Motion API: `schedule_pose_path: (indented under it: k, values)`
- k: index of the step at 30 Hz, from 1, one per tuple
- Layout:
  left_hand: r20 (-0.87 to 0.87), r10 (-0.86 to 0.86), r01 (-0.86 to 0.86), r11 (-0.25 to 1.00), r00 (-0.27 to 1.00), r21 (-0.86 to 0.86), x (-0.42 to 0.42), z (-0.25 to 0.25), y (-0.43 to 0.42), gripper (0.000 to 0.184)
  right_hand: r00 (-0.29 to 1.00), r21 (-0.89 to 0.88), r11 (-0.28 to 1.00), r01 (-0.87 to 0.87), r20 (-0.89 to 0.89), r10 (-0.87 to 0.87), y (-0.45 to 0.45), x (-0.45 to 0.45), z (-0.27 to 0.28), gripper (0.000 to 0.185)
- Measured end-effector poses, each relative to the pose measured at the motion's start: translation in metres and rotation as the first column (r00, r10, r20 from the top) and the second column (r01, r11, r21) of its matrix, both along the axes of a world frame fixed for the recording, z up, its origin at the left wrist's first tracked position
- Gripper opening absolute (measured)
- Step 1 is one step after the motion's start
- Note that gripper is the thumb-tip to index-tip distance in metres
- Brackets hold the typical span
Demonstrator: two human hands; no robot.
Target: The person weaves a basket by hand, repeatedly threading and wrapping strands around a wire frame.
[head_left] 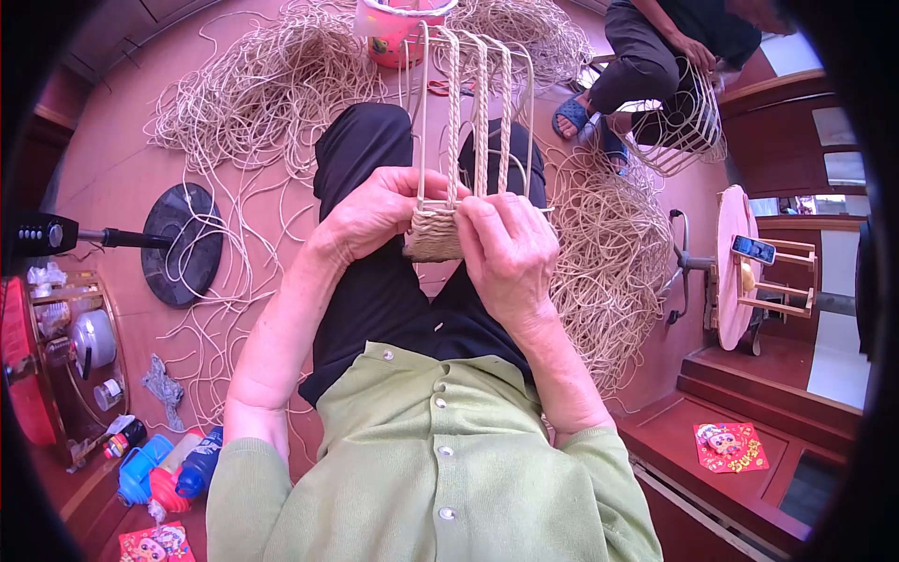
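Observation:
A basket frame with tall upright rods and twisted cord strips stands between my knees. Its lower end carries a tightly woven band of beige cord. My left hand is closed at the band's left upper edge, with thumb and fingers pinched near the first upright. On the right side of the band my right hand is closed too, fingers bent over the woven edge. The cord between the fingertips is too small to make out clearly.
Loose cord piles lie at upper left and to the right. A pink bucket is ahead. Another person sits upper right, holding a wire frame. A black round base stands left; bottles stand lower left.

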State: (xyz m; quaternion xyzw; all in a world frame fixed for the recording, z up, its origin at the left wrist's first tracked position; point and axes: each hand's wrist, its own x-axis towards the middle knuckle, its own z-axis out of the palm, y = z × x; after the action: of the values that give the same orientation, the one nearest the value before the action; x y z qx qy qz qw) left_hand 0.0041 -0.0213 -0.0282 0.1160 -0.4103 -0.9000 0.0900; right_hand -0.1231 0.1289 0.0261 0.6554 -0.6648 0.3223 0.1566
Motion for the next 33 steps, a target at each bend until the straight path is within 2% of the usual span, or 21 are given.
schedule_pose_path:
  k: [3,5,6,9,13,17,20,26,30,33]
  values:
    - [0.015,0.019,-0.018,0.998,1.0,-0.057,-0.003,-0.001,0.001,0.018,0.998,-0.054,0.998,-0.045,0.034,0.047,0.0,-0.005,-0.007,0.019]
    - [0.033,0.05,-0.047,0.994,0.998,-0.097,-0.005,-0.005,-0.002,0.015,0.988,-0.027,0.998,-0.049,0.148,0.053,-0.001,-0.008,-0.01,0.021]
    - [0.01,0.074,-0.074,0.995,0.997,-0.064,-0.002,-0.002,0.001,0.012,0.977,-0.018,0.998,-0.057,0.205,0.059,-0.002,-0.008,-0.009,0.023]
    - [0.036,0.172,-0.171,0.985,0.984,-0.027,0.01,-0.006,0.011,0.014,0.999,-0.084,0.995,-0.047,-0.026,0.045,0.001,-0.006,0.009,0.025]
    - [0.03,0.143,-0.145,0.986,0.989,0.081,0.014,0.001,0.015,0.012,0.993,-0.051,0.998,-0.028,-0.117,0.022,0.01,-0.004,0.002,0.031]
    - [-0.062,0.153,-0.145,0.982,0.986,0.121,0.024,-0.002,0.016,0.014,0.99,-0.057,0.997,-0.057,-0.136,0.049,0.005,-0.001,-0.005,0.032]
    - [-0.021,0.124,-0.121,0.988,0.992,0.096,0.028,0.003,0.015,0.016,0.99,-0.049,0.997,-0.065,-0.132,0.058,0.008,-0.001,-0.003,0.029]
    - [-0.092,0.053,-0.034,0.979,0.994,0.199,0.02,-0.004,0.009,0.023,0.997,-0.043,0.997,-0.056,-0.057,0.054,0.006,-0.001,-0.001,0.025]
    - [-0.035,-0.061,0.067,0.981,0.997,0.183,0.008,0.005,-0.001,0.024,1.0,-0.052,0.999,-0.008,0.008,0.008,0.002,0.0,-0.002,0.023]
    - [-0.011,-0.123,0.122,0.966,0.992,0.228,0.001,-0.005,-0.009,0.021,1.0,-0.047,0.999,-0.005,0.025,0.007,0.001,0.002,-0.001,0.025]
